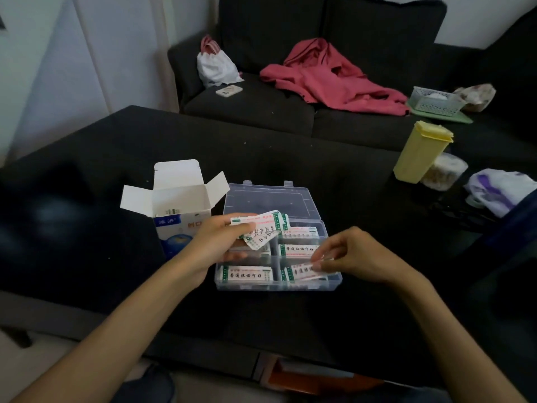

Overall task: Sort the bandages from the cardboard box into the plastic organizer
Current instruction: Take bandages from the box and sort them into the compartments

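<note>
A clear plastic organizer [334, 282] lies open on the dark table, its lid [267, 199] folded back. Several of its compartments hold white bandages with green print. My left hand [215, 242] grips a fanned bunch of bandages [266, 229] above the organizer's left side. My right hand [345, 254] pinches a single bandage [305, 271] over the front right compartment. The white and blue cardboard box [174, 210] stands open just left of the organizer, flaps spread.
A yellow lidded container [420, 151] and a clear tub [443, 171] stand at the table's right, beside a purple-white bag [499, 190]. Behind, the dark sofa [261, 109] carries a white bag [216, 66], a phone [229, 90], a red garment [328, 77] and a pale basket [434, 101].
</note>
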`<move>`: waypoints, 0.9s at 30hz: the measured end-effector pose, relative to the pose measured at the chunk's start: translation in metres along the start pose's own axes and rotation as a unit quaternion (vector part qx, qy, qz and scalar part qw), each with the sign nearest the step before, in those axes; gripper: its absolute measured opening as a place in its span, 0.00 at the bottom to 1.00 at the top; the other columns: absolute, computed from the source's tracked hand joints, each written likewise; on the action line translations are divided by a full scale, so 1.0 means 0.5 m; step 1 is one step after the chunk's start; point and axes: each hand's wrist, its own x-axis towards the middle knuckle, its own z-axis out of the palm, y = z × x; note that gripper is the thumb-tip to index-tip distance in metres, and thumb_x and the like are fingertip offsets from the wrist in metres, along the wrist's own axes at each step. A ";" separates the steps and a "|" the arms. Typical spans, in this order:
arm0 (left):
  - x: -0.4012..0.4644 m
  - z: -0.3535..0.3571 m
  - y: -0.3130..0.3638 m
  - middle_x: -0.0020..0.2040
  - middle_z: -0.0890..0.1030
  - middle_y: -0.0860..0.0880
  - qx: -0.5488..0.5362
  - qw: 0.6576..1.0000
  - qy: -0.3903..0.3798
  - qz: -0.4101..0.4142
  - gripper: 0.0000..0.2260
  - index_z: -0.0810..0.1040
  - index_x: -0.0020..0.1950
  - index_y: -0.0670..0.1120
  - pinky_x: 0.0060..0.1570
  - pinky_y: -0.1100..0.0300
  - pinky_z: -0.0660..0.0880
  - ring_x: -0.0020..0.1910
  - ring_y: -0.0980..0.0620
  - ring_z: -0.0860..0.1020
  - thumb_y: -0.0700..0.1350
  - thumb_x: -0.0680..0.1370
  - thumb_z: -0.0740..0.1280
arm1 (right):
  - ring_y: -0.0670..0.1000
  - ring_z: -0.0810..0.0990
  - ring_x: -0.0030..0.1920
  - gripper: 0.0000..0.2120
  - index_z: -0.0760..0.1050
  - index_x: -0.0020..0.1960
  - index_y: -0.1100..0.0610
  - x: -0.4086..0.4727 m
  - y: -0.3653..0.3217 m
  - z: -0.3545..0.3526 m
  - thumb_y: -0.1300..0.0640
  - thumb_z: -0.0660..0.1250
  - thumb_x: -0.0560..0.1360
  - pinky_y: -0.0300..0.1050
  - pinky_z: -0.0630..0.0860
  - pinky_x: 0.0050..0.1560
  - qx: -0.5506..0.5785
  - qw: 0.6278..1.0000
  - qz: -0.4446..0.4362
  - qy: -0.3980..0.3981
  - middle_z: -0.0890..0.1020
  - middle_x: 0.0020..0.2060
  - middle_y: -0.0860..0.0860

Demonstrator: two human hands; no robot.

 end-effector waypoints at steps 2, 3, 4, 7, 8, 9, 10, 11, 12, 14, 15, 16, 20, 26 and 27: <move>0.000 -0.001 0.002 0.44 0.85 0.51 -0.004 1.000 -0.001 0.003 0.09 0.79 0.56 0.51 0.31 0.66 0.77 0.39 0.57 0.83 0.44 0.77 0.67 | 0.43 0.83 0.42 0.04 0.81 0.41 0.49 0.004 -0.001 0.011 0.56 0.74 0.69 0.44 0.80 0.50 -0.010 1.000 -0.002 -0.005 0.84 0.41 0.47; 0.000 -0.001 0.002 0.43 0.85 0.51 -0.007 1.000 -0.003 0.004 0.08 0.79 0.55 0.51 0.30 0.67 0.77 0.38 0.57 0.83 0.43 0.77 0.67 | 0.43 0.83 0.43 0.04 0.81 0.40 0.49 0.007 -0.001 0.017 0.56 0.74 0.69 0.44 0.80 0.50 -0.020 1.000 -0.004 -0.005 0.84 0.41 0.47; 0.000 -0.001 0.003 0.42 0.85 0.51 -0.010 1.000 -0.004 0.005 0.08 0.79 0.54 0.51 0.30 0.67 0.76 0.37 0.58 0.83 0.43 0.77 0.67 | 0.43 0.83 0.43 0.04 0.81 0.40 0.48 0.012 -0.001 0.024 0.56 0.74 0.69 0.43 0.80 0.50 -0.037 0.999 -0.007 -0.002 0.84 0.41 0.46; 0.003 -0.002 0.002 0.42 0.85 0.51 -0.010 1.000 -0.006 -0.001 0.07 0.79 0.53 0.51 0.30 0.66 0.77 0.39 0.57 0.83 0.43 0.77 0.67 | 0.42 0.80 0.44 0.03 0.81 0.40 0.47 0.021 0.001 0.035 0.53 0.75 0.68 0.41 0.79 0.48 -0.120 0.992 -0.007 0.032 0.82 0.40 0.42; 0.003 -0.003 0.001 0.42 0.85 0.51 -0.010 1.000 -0.007 -0.003 0.06 0.79 0.52 0.51 0.31 0.65 0.77 0.40 0.56 0.83 0.43 0.77 0.67 | 0.42 0.79 0.44 0.02 0.82 0.41 0.47 0.018 -0.001 0.036 0.52 0.74 0.69 0.39 0.78 0.47 -0.151 0.987 -0.008 0.044 0.81 0.40 0.41; 0.004 -0.005 0.001 0.41 0.85 0.51 -0.011 1.000 -0.007 -0.004 0.06 0.79 0.52 0.51 0.32 0.65 0.78 0.40 0.56 0.83 0.44 0.77 0.67 | 0.42 0.78 0.44 0.03 0.82 0.42 0.46 0.016 -0.006 0.035 0.51 0.74 0.69 0.38 0.76 0.45 -0.186 0.981 -0.015 0.054 0.79 0.40 0.40; 0.005 -0.006 0.001 0.41 0.85 0.52 -0.012 1.000 -0.009 -0.006 0.05 0.79 0.51 0.51 0.33 0.65 0.78 0.40 0.56 0.83 0.44 0.77 0.67 | 0.42 0.76 0.44 0.04 0.82 0.44 0.46 0.012 -0.008 0.034 0.50 0.73 0.69 0.37 0.75 0.43 -0.225 0.972 -0.026 0.063 0.77 0.40 0.39; 0.005 -0.007 0.001 0.41 0.85 0.52 -0.012 1.000 -0.011 -0.006 0.05 0.79 0.52 0.51 0.34 0.64 0.79 0.41 0.56 0.83 0.44 0.77 0.67 | 0.41 0.73 0.45 0.04 0.82 0.45 0.45 0.010 -0.012 0.034 0.49 0.73 0.70 0.37 0.73 0.43 -0.263 0.961 -0.040 0.071 0.74 0.42 0.39; 0.005 -0.008 0.001 0.41 0.85 0.52 -0.011 1.000 -0.014 -0.006 0.06 0.79 0.52 0.51 0.34 0.64 0.79 0.42 0.56 0.83 0.44 0.77 0.67 | 0.41 0.72 0.45 0.05 0.82 0.46 0.45 0.009 -0.013 0.034 0.48 0.72 0.70 0.37 0.72 0.43 -0.287 0.954 -0.049 0.076 0.73 0.43 0.40; 0.003 -0.009 0.002 0.43 0.85 0.51 -0.009 1.000 -0.020 -0.003 0.08 0.80 0.54 0.51 0.34 0.64 0.79 0.43 0.55 0.83 0.44 0.77 0.67 | 0.42 0.73 0.44 0.05 0.82 0.45 0.45 0.011 -0.014 0.038 0.48 0.72 0.70 0.37 0.73 0.42 -0.286 0.952 -0.062 0.089 0.77 0.45 0.41; 0.002 -0.010 0.002 0.44 0.85 0.51 -0.007 1.000 -0.023 0.001 0.08 0.80 0.55 0.52 0.34 0.65 0.78 0.44 0.55 0.83 0.44 0.77 0.67 | 0.41 0.74 0.42 0.04 0.81 0.46 0.45 0.013 -0.015 0.040 0.49 0.72 0.71 0.35 0.73 0.40 -0.261 0.958 -0.068 0.098 0.79 0.45 0.42; 0.002 -0.009 0.002 0.45 0.85 0.50 -0.001 1.000 -0.029 0.006 0.09 0.80 0.56 0.52 0.34 0.65 0.78 0.44 0.55 0.83 0.44 0.77 0.67 | 0.41 0.75 0.39 0.04 0.80 0.47 0.45 0.015 -0.017 0.043 0.49 0.71 0.72 0.35 0.73 0.37 -0.215 0.967 -0.072 0.115 0.80 0.43 0.43; -0.001 -0.002 0.003 0.46 0.85 0.50 0.029 0.997 -0.066 0.015 0.11 0.79 0.57 0.52 0.36 0.65 0.78 0.44 0.55 0.83 0.44 0.76 0.67 | 0.44 0.81 0.39 0.16 0.71 0.62 0.45 0.019 -0.046 0.046 0.48 0.66 0.75 0.34 0.76 0.34 0.119 0.983 -0.045 0.135 0.78 0.45 0.45; 0.000 0.015 0.003 0.46 0.85 0.54 0.121 0.987 -0.087 0.051 0.10 0.79 0.56 0.53 0.42 0.64 0.78 0.46 0.57 0.82 0.47 0.75 0.69 | 0.41 0.81 0.40 0.13 0.76 0.57 0.48 0.025 -0.065 0.057 0.54 0.69 0.73 0.33 0.77 0.35 0.183 0.975 -0.099 0.077 0.79 0.48 0.45; -0.001 0.016 0.003 0.47 0.84 0.54 0.121 0.987 -0.085 0.055 0.11 0.78 0.57 0.54 0.39 0.65 0.76 0.46 0.57 0.82 0.48 0.75 0.69 | 0.41 0.81 0.38 0.10 0.78 0.54 0.50 0.025 -0.065 0.058 0.55 0.70 0.73 0.33 0.76 0.35 0.197 0.971 -0.099 0.089 0.81 0.45 0.46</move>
